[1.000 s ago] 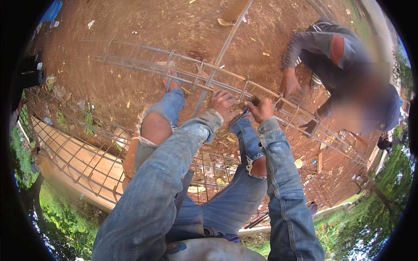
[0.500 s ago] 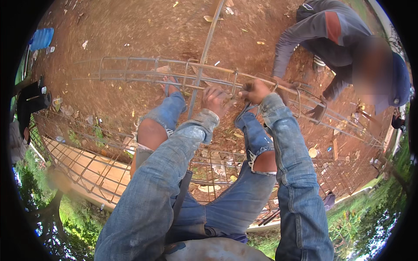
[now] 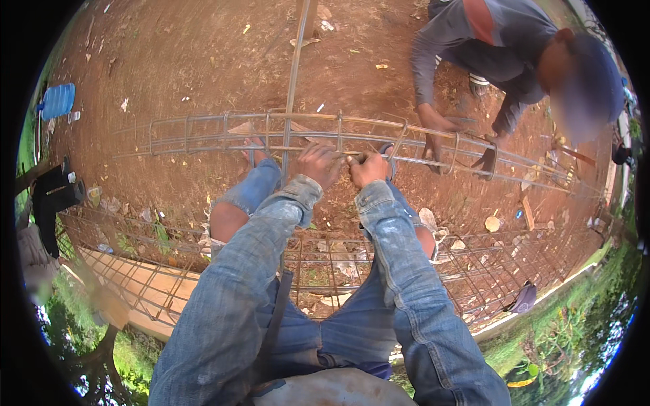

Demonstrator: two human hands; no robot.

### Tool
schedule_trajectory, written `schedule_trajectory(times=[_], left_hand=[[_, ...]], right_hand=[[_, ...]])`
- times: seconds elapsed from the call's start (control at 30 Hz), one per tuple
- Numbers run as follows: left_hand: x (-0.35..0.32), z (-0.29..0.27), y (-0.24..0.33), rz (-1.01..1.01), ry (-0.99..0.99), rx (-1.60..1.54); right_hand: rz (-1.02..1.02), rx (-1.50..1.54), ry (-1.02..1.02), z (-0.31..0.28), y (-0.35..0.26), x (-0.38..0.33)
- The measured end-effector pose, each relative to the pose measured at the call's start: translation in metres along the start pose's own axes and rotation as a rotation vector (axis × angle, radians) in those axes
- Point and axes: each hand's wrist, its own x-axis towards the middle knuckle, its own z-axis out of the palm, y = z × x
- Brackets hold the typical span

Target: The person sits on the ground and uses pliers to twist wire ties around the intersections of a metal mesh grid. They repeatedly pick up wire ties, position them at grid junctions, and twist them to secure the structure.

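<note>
Rebar cage (image 3: 315, 118) runs 9-to-3 in front of the person, over red dirt (image 3: 223, 61), nr bar right at the hands. L hand (image 3: 320, 164): fingers folded closed over nr bar. R hand (image 3: 370, 168) just beside it, thumb & finger bent in at same bar; can't tell how tight, or if thin wire's in the grip. To do it well, imo: brace bar w/ L, keep R fingertips in close, no skin btwn bar & stirrup (image 3: 340, 132), no sudden tugs. In the way: long bar (image 3: 291, 81) crosses cage just past L hand, up toward 12; co-worker (image 3: 511, 27) at 2, co-worker's hand (image 3: 437, 122) in at same cage, so shakes prob carry over. L foot (image 3: 254, 154) shows nr the bars, mind toes. Farther out: steel mesh (image 3: 330, 254) at 6, pale plank (image 3: 152, 283) at 8, blue jug (image 3: 59, 101) btwn 9 & 10.
</note>
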Motion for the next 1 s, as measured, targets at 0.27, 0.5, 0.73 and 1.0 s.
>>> schedule_trajectory(times=[0.27,0.5,0.73,1.0], left_hand=[[0.011,-0.015,-0.02,0.009,-0.28,-0.106],[0.03,-0.02,-0.013,-0.576,-0.55,-0.225],[0.042,-0.055,0.021,-0.5,-0.635,0.029],[-0.051,-0.106,0.013,-0.466,-0.219,-0.355]], right_hand=[[0.718,1.722,-0.717,0.051,0.018,-0.028],[0.467,2.278,-0.815,0.081,0.009,-0.05],[0.681,2.095,-0.529,0.058,-0.032,-0.069],[0.092,1.119,0.095,-0.159,0.048,-0.205]])
